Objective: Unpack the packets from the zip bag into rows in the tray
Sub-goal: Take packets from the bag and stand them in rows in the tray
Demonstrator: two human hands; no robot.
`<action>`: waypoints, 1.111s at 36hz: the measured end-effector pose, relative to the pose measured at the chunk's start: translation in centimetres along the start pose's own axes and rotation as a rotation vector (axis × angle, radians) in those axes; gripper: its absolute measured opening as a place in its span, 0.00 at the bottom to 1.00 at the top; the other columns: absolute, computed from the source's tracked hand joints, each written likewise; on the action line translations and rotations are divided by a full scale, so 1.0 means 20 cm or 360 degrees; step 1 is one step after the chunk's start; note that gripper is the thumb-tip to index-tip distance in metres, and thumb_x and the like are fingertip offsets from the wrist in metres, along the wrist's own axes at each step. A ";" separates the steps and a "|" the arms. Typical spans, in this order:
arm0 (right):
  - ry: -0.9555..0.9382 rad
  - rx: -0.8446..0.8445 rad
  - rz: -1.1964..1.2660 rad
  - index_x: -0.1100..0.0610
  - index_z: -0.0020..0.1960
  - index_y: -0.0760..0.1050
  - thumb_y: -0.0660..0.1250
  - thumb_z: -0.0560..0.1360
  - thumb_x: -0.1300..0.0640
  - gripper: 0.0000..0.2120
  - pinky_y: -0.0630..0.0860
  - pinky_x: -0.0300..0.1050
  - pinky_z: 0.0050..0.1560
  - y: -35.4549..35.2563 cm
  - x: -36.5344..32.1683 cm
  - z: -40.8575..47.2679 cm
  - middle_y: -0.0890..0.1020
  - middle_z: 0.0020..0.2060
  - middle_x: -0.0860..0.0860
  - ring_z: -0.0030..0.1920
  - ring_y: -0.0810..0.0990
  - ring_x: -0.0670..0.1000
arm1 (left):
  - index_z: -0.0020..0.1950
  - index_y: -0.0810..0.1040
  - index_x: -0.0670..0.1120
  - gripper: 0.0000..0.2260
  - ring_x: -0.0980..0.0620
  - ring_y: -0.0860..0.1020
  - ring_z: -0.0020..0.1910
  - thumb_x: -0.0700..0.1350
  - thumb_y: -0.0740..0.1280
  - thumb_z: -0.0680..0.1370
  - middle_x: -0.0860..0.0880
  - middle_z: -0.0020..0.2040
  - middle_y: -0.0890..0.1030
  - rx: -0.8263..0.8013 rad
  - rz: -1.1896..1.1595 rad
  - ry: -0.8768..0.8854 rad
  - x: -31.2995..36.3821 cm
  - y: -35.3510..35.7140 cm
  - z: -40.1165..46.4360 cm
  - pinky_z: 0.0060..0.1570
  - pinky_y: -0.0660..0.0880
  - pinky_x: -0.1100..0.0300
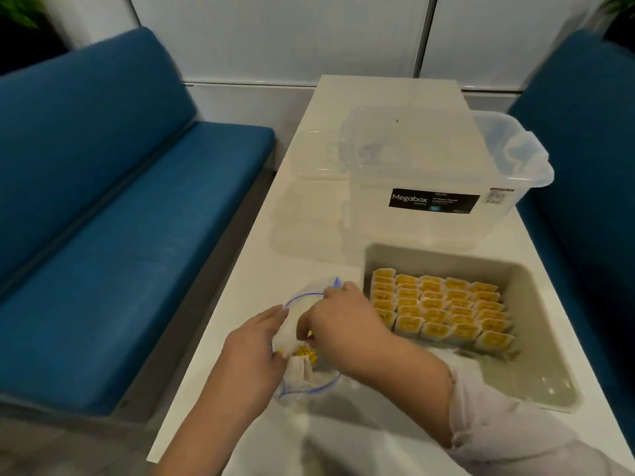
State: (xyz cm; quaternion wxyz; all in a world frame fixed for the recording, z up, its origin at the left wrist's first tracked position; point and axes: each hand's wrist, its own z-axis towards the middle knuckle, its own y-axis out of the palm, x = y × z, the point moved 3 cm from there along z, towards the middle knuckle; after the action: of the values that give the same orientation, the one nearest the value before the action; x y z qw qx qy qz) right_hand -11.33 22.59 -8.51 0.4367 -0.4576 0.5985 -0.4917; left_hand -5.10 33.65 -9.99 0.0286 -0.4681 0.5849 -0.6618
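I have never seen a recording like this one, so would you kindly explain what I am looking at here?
There is no machine: one wide camera worn on a person's head looks down at their two bare hands. On the white table lie a clear zip bag, a grey tray with yellow packets in rows, and a clear storage box. The left hand rests at the bag's mouth. The right hand reaches inside; its fingers are curled, seemingly around a packet, though blur hides the grip.

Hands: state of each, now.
Left hand: open, fingers straight on the zip bag.
Right hand: fingers curled inside the bag; grip cannot be told.
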 end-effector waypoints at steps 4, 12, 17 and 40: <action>-0.0092 -0.0160 -0.0311 0.50 0.61 0.76 0.61 0.77 0.56 0.13 0.62 0.50 0.62 0.10 -0.11 0.07 0.80 0.55 0.51 0.59 0.73 0.54 | 0.70 0.68 0.50 0.29 0.61 0.65 0.69 0.30 0.62 0.71 0.56 0.71 0.68 0.0029 -0.0010 -0.0020 -0.02 0.02 0.01 0.61 0.51 0.79; -0.0115 -0.0224 -0.0436 0.54 0.57 0.75 0.58 0.78 0.54 0.11 0.64 0.50 0.57 0.19 -0.17 0.10 0.78 0.54 0.54 0.57 0.72 0.56 | 0.70 0.69 0.49 0.26 0.61 0.66 0.69 0.33 0.62 0.73 0.56 0.70 0.68 0.0059 -0.0038 0.0011 -0.03 0.00 0.01 0.59 0.50 0.81; -0.0111 -0.0187 -0.0400 0.55 0.56 0.76 0.60 0.78 0.54 0.11 0.64 0.51 0.55 0.22 -0.15 0.11 0.79 0.52 0.54 0.55 0.73 0.57 | 0.69 0.70 0.50 0.26 0.64 0.66 0.67 0.33 0.63 0.73 0.57 0.69 0.69 0.0051 -0.0063 0.0026 -0.04 0.01 0.00 0.54 0.48 0.87; 0.0011 -0.0277 -0.0189 0.57 0.58 0.74 0.59 0.78 0.52 0.13 0.63 0.53 0.62 0.29 -0.20 0.13 0.77 0.54 0.56 0.57 0.75 0.57 | 0.69 0.70 0.51 0.27 0.63 0.67 0.67 0.31 0.63 0.73 0.58 0.69 0.69 0.0089 -0.0083 0.0027 -0.07 0.01 0.00 0.59 0.51 0.82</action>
State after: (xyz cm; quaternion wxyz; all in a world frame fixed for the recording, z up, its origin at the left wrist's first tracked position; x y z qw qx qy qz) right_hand -8.64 26.47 -14.30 0.3634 -0.5266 0.6123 -0.4645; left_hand -4.47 34.48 -11.00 0.0194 -0.4766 0.5538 -0.6825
